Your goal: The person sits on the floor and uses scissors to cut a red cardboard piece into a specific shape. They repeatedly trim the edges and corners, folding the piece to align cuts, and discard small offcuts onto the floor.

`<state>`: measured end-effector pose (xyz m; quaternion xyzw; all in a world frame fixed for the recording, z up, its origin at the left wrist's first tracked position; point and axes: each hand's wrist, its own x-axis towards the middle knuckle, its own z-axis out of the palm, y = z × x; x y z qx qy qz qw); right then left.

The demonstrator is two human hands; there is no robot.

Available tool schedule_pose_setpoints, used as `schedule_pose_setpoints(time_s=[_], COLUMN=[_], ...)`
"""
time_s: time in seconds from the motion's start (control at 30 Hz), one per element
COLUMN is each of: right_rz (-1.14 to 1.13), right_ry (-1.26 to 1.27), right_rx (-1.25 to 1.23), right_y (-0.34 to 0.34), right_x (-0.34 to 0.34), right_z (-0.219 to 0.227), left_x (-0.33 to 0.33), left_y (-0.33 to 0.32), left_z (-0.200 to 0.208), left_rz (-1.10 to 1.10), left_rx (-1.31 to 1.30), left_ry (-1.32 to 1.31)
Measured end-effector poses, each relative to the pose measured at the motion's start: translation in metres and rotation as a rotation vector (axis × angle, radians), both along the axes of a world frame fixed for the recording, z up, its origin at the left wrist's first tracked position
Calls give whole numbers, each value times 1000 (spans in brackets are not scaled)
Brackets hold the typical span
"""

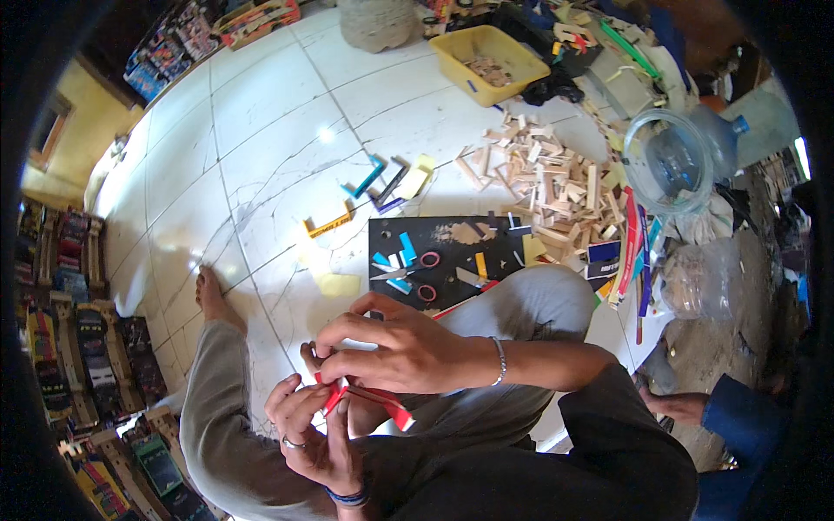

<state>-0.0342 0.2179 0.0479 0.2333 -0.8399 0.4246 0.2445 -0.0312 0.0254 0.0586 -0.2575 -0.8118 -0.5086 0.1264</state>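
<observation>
Above my lap, a bent red strip (393, 409) with pale edges is pinched between my two hands. My left hand (314, 430), with a ring and a dark wristband, grips it from below. From above, my right hand (404, 349) presses its curled fingers on the strip's upper part, so much of it is hidden. Past my right hand lies a black board (389, 233). Scissors with pink handles (426, 293) rest there among light blue strips (407, 250) and a small yellow strip (481, 265).
Beyond the board spreads a heap of wooden pieces (556, 178). Folded coloured strips (333, 224) lie on the tiled floor (269, 130). A yellow tub (452, 65) stands far off. Long red strips (627, 247) and a clear bucket (667, 161) are rightward. Another person's sleeve (738, 421) shows lower right.
</observation>
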Motion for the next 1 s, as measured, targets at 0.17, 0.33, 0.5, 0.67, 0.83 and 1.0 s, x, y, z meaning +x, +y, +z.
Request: schedule_pose_setpoints(time_s=[0.17, 0.33, 0.5, 0.67, 0.83, 1.0], right_rz=[-107, -62, 15, -134, -163, -301], right_ry=[177, 221, 112, -198, -632, -738], right_rx=[98, 160, 157, 58, 570, 884], right_y=[10, 3, 4, 37, 99, 104], right_x=[0, 2, 2, -18, -33, -12], right_z=[3, 6, 6, 10, -11, -64], left_x=[0, -1, -3, -5, -9, -9], left_y=[1, -2, 0, 2, -1, -10], left_z=[-4, -2, -1, 4, 2, -1], left_rz=[-51, -120, 2, 209, 366, 272], left_rx=[495, 769, 753, 882, 1056, 1246], left_ry=[-379, -930, -963, -835, -996, -1050])
